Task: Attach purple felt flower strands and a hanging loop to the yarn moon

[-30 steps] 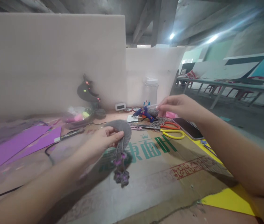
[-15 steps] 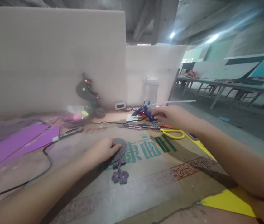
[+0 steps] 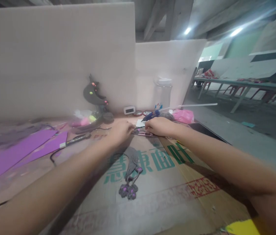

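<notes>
My left hand (image 3: 122, 131) reaches forward with its fingers bent closed at the far edge of the cardboard. My right hand (image 3: 159, 126) is close beside it, fingers curled inward. What either hand pinches is too small or hidden to make out. Between them lies a slim pink-handled tool (image 3: 144, 133). Just behind the right hand, a blue glue gun (image 3: 151, 115) rests with its nozzle over a white paper square (image 3: 139, 123), a clear glue stick (image 3: 198, 105) jutting out of its back. Nearer me, a grey crescent-like piece (image 3: 133, 160) lies flat, joined by cords to grey flowers with purple centres (image 3: 128, 190).
Printed cardboard (image 3: 162, 199) covers the table. Purple sheets (image 3: 27, 150) and a dark pen-like tool (image 3: 78, 139) lie left. A dark crescent ornament (image 3: 92, 94), white timer (image 3: 129, 110), clear jar (image 3: 162, 93) and pink bag (image 3: 183, 116) stand along the back.
My right hand has left the glue gun and moved left and nearer. My left hand has let go of the grey piece and reached forward. The view has shifted slightly.
</notes>
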Action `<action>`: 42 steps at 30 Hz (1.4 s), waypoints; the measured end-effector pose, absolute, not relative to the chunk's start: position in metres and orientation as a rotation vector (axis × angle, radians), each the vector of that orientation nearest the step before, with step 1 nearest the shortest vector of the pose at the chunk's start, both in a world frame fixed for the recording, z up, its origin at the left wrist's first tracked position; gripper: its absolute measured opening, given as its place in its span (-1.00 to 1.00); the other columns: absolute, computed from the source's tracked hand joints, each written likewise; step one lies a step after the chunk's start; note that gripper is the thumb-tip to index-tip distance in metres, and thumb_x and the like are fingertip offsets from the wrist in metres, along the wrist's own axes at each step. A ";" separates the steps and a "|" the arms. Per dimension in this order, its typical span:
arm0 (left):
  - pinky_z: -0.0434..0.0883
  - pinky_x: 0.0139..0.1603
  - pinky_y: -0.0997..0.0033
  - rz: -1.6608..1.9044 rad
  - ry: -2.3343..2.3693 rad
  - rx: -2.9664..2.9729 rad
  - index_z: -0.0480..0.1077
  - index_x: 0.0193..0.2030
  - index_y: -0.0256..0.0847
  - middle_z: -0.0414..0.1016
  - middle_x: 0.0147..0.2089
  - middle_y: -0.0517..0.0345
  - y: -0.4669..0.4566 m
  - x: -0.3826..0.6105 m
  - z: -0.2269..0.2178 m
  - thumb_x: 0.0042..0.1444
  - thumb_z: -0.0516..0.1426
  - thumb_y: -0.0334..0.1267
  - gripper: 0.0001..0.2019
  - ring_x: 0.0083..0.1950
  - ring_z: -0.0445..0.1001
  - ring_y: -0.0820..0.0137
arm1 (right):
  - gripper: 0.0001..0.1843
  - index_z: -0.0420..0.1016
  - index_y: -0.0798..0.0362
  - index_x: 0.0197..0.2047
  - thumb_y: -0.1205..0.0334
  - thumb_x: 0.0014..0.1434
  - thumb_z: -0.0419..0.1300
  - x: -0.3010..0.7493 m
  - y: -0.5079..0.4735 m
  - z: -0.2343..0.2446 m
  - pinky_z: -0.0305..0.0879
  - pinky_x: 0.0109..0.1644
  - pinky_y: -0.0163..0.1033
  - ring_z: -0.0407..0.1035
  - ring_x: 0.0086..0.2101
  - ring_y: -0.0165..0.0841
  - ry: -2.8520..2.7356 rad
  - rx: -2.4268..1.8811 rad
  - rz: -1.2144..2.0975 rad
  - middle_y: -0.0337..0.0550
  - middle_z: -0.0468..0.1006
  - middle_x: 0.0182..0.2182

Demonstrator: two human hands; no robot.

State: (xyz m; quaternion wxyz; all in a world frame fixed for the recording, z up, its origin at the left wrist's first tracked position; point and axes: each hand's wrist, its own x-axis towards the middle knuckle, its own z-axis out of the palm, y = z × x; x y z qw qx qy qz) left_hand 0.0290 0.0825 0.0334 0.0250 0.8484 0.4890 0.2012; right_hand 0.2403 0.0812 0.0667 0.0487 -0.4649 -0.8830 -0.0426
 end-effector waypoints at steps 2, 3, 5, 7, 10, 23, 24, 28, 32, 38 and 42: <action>0.26 -0.09 0.32 0.620 1.513 2.638 0.58 -0.24 -0.20 0.57 -0.16 -0.09 0.099 0.040 0.029 0.16 0.06 -0.20 -0.74 -0.09 0.46 0.17 | -0.81 0.60 0.06 -0.24 0.25 0.13 0.17 0.235 0.096 0.058 0.18 -0.30 -0.27 0.49 -0.25 -0.18 -2.654 -1.439 -0.105 0.02 0.63 -0.28; 0.27 -0.10 0.31 0.618 1.525 2.634 0.58 -0.27 -0.22 0.57 -0.19 -0.11 0.106 0.043 0.026 0.16 0.06 -0.19 -0.73 -0.12 0.46 0.17 | -0.81 0.60 0.06 -0.22 0.25 0.12 0.18 0.235 0.101 0.053 0.19 -0.30 -0.27 0.49 -0.25 -0.18 -2.627 -1.456 -0.087 0.03 0.63 -0.28; 0.27 -0.10 0.29 0.618 1.550 2.612 0.59 -0.32 -0.25 0.57 -0.24 -0.12 0.114 0.048 0.020 0.13 0.11 -0.16 -0.74 -0.15 0.46 0.16 | -0.81 0.61 0.06 -0.23 0.22 0.11 0.21 0.235 0.108 0.041 0.21 -0.29 -0.27 0.49 -0.27 -0.17 -2.571 -1.473 -0.036 0.03 0.63 -0.31; 0.27 -0.08 0.28 0.628 1.564 2.579 0.58 -0.34 -0.25 0.57 -0.27 -0.11 0.118 0.049 0.014 0.09 0.15 -0.16 -0.76 -0.16 0.46 0.17 | -0.82 0.61 0.06 -0.27 0.21 0.10 0.22 0.237 0.111 0.031 0.23 -0.25 -0.25 0.49 -0.25 -0.16 -2.514 -1.461 0.027 0.03 0.62 -0.31; 0.27 -0.04 0.26 0.676 1.567 2.515 0.56 -0.40 -0.25 0.57 -0.29 -0.11 0.117 0.047 0.010 0.05 0.16 -0.20 -0.81 -0.15 0.46 0.16 | -0.85 0.58 0.10 -0.31 0.25 0.11 0.19 0.237 0.111 0.020 0.24 -0.14 -0.24 0.46 -0.18 -0.16 -2.406 -1.415 0.129 0.06 0.61 -0.25; 0.39 -0.23 0.39 1.115 1.275 1.899 0.31 -0.36 -0.23 0.58 -0.33 0.04 0.054 0.015 0.042 0.11 0.11 -0.11 -0.79 -0.27 0.53 0.33 | -0.89 0.19 0.04 -0.30 0.24 0.28 -0.05 0.228 0.084 0.037 0.31 -0.36 -0.33 0.31 -0.56 -0.47 -1.853 -1.061 0.839 -0.38 0.33 -0.62; 0.38 -0.32 0.41 1.054 1.211 1.802 0.30 -0.33 -0.22 0.56 -0.36 0.07 0.043 0.014 0.041 0.11 0.12 -0.10 -0.78 -0.35 0.50 0.35 | -0.90 0.19 0.04 -0.29 0.22 0.26 -0.02 0.228 0.075 0.039 0.29 -0.40 -0.34 0.28 -0.58 -0.48 -1.841 -1.027 0.878 -0.41 0.29 -0.63; 0.39 -0.31 0.42 0.986 1.087 1.644 0.33 -0.09 -0.24 0.50 -0.37 0.14 0.009 0.017 0.027 0.11 0.14 -0.17 -0.74 -0.38 0.47 0.42 | -0.88 0.27 0.05 -0.23 0.22 0.17 0.12 0.229 0.033 0.045 0.27 -0.41 -0.33 0.29 -0.56 -0.48 -1.768 -0.842 1.144 -0.38 0.39 -0.58; 0.40 -0.22 0.38 0.999 1.145 1.696 0.44 -0.12 -0.22 0.52 -0.24 0.08 -0.009 0.023 0.010 0.19 0.05 -0.20 -0.77 -0.31 0.46 0.40 | -0.90 0.34 0.05 -0.24 0.23 0.19 0.16 0.228 0.002 0.038 0.35 -0.25 -0.27 0.42 -0.43 -0.44 -1.699 -0.842 1.201 -0.27 0.54 -0.48; 0.34 0.07 0.31 1.063 1.203 2.019 0.46 -0.21 -0.15 0.53 -0.13 0.13 -0.020 0.022 0.005 0.20 -0.05 -0.36 -0.75 -0.05 0.45 0.33 | -0.83 0.44 0.04 -0.16 0.18 0.27 0.08 0.228 0.001 0.029 0.36 -0.02 -0.16 0.47 -0.12 -0.33 -1.794 -0.923 0.990 -0.11 0.61 -0.18; 0.33 0.06 0.28 1.074 1.229 2.032 0.40 -0.25 -0.16 0.49 -0.16 0.13 -0.017 0.018 0.003 0.21 -0.06 -0.36 -0.79 -0.06 0.42 0.32 | -0.80 0.45 0.03 -0.14 0.16 0.30 0.05 0.249 0.013 0.042 0.36 0.02 -0.15 0.47 -0.14 -0.33 -1.813 -0.901 0.710 -0.15 0.58 -0.19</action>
